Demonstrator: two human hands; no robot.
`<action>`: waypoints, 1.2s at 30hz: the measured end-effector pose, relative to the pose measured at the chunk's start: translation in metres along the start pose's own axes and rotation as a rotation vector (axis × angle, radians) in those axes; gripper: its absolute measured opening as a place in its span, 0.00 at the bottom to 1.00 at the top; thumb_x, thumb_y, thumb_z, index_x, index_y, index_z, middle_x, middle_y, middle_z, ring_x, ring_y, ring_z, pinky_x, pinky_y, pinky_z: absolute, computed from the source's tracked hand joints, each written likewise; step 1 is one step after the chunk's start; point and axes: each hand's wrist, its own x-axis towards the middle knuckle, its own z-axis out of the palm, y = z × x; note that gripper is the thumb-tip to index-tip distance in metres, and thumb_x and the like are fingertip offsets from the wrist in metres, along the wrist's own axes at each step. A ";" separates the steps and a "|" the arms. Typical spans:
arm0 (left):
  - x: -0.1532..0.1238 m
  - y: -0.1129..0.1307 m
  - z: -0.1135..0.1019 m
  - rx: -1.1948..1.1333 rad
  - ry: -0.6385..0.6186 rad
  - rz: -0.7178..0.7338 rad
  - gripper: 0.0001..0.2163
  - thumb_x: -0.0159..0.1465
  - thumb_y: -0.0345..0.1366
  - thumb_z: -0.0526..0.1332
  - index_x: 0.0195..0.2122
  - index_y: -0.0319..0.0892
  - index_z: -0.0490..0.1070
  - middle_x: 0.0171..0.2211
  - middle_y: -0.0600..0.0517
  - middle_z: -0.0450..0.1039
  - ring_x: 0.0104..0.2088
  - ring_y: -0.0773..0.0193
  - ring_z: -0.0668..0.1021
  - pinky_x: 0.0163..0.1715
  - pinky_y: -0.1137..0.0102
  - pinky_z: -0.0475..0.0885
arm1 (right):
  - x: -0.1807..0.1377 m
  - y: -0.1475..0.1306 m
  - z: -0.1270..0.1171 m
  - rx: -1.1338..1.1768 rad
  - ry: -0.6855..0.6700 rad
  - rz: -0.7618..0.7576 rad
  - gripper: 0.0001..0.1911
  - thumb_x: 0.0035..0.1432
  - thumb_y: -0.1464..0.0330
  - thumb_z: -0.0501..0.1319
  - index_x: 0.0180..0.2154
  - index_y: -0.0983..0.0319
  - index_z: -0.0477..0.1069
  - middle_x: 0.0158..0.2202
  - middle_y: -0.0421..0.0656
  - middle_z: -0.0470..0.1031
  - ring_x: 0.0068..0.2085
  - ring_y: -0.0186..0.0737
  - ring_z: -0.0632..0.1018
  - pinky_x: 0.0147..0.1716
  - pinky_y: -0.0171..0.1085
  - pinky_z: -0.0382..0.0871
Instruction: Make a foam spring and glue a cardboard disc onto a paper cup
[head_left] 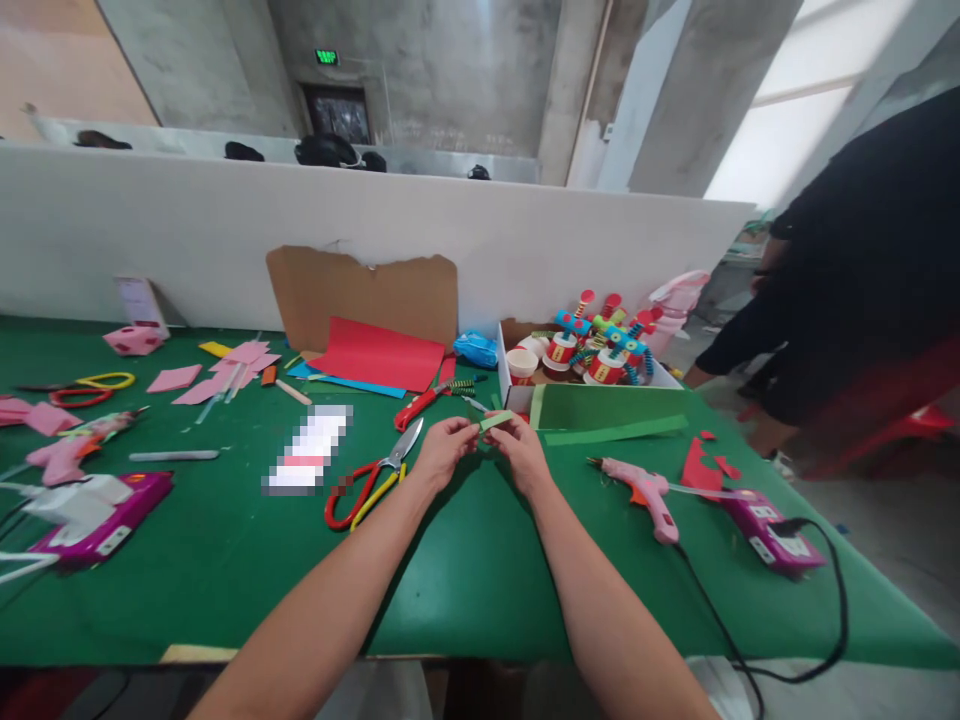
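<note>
Directly between both grips, green strip

Narrow light-green paper strip, slightly slanted, held between left hand and right hand.

The small green strip looks like matt paper, and the red sheet like smooth paper. The upright board is dull brown cardboard. The scissors have shiny metal blades and smooth plastic handles. The right-hand glue gun is pink plastic, the power strip near it glossy purple plastic, the tabletop smooth with a faint sheen, the far wall rough concrete
</note>
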 end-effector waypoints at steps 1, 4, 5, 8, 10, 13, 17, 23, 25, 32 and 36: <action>0.000 0.001 0.000 -0.029 -0.006 -0.024 0.17 0.38 0.39 0.73 0.22 0.38 0.68 0.18 0.56 0.68 0.19 0.73 0.69 0.21 0.76 0.63 | 0.001 0.001 -0.001 0.076 0.005 0.046 0.13 0.38 0.67 0.68 0.31 0.59 0.76 0.27 0.38 0.76 0.29 0.34 0.75 0.34 0.36 0.71; -0.002 0.002 0.000 -0.064 -0.016 -0.066 0.18 0.37 0.38 0.74 0.22 0.38 0.68 0.18 0.56 0.68 0.19 0.73 0.70 0.22 0.76 0.65 | 0.004 0.006 -0.002 0.188 0.050 0.168 0.12 0.36 0.67 0.70 0.28 0.61 0.75 0.24 0.37 0.75 0.26 0.32 0.73 0.31 0.34 0.71; -0.002 0.002 0.001 -0.063 -0.024 -0.071 0.18 0.37 0.38 0.74 0.22 0.38 0.68 0.18 0.56 0.68 0.19 0.73 0.70 0.22 0.76 0.65 | 0.005 0.008 -0.002 0.195 0.054 0.200 0.12 0.36 0.67 0.71 0.27 0.61 0.75 0.23 0.37 0.74 0.25 0.31 0.73 0.31 0.34 0.70; -0.003 0.001 0.002 -0.050 -0.050 -0.069 0.18 0.37 0.38 0.75 0.22 0.37 0.68 0.18 0.56 0.68 0.19 0.73 0.70 0.21 0.76 0.65 | 0.005 0.012 -0.001 0.202 0.036 0.234 0.14 0.34 0.66 0.73 0.26 0.62 0.75 0.22 0.37 0.74 0.24 0.30 0.72 0.30 0.33 0.70; -0.003 0.001 0.002 -0.039 -0.058 -0.061 0.18 0.37 0.39 0.75 0.22 0.37 0.68 0.18 0.56 0.68 0.19 0.73 0.70 0.21 0.76 0.64 | 0.004 0.012 0.000 0.215 0.027 0.229 0.15 0.32 0.65 0.74 0.25 0.63 0.74 0.21 0.37 0.74 0.24 0.29 0.72 0.29 0.32 0.70; -0.003 0.001 0.002 -0.018 -0.055 -0.047 0.18 0.37 0.40 0.75 0.22 0.37 0.68 0.19 0.56 0.69 0.19 0.73 0.70 0.21 0.76 0.64 | 0.002 0.011 0.000 0.234 0.027 0.242 0.17 0.29 0.64 0.75 0.24 0.63 0.73 0.20 0.35 0.72 0.23 0.28 0.71 0.28 0.31 0.70; -0.003 0.002 0.002 0.000 -0.048 -0.034 0.18 0.36 0.41 0.74 0.22 0.37 0.69 0.19 0.56 0.69 0.19 0.73 0.69 0.21 0.75 0.64 | 0.001 0.009 0.000 0.235 0.014 0.249 0.18 0.30 0.64 0.75 0.25 0.62 0.73 0.21 0.35 0.72 0.23 0.28 0.71 0.28 0.32 0.71; -0.003 0.003 0.002 0.016 -0.038 -0.025 0.18 0.36 0.41 0.74 0.22 0.37 0.69 0.18 0.56 0.69 0.18 0.74 0.69 0.21 0.75 0.63 | 0.000 0.007 0.001 0.231 0.002 0.259 0.18 0.30 0.64 0.75 0.27 0.61 0.73 0.19 0.34 0.72 0.22 0.28 0.72 0.29 0.32 0.72; -0.004 0.004 0.003 0.027 -0.027 -0.024 0.18 0.35 0.41 0.74 0.21 0.37 0.69 0.18 0.56 0.69 0.18 0.74 0.69 0.21 0.76 0.62 | -0.001 0.006 0.001 0.230 0.005 0.265 0.18 0.30 0.64 0.75 0.26 0.61 0.73 0.19 0.34 0.72 0.22 0.28 0.72 0.29 0.31 0.72; -0.004 0.003 0.003 0.047 -0.016 -0.009 0.17 0.37 0.41 0.73 0.22 0.37 0.69 0.18 0.56 0.69 0.18 0.74 0.69 0.21 0.75 0.62 | -0.002 0.004 0.002 0.229 0.007 0.258 0.19 0.30 0.63 0.75 0.27 0.61 0.73 0.20 0.34 0.73 0.22 0.27 0.72 0.28 0.30 0.72; -0.004 0.001 0.003 0.050 0.004 0.004 0.18 0.36 0.42 0.73 0.22 0.37 0.69 0.18 0.56 0.68 0.18 0.73 0.69 0.21 0.75 0.62 | -0.004 0.004 0.004 0.206 0.011 0.234 0.19 0.31 0.62 0.75 0.27 0.61 0.73 0.21 0.34 0.72 0.22 0.27 0.72 0.27 0.31 0.71</action>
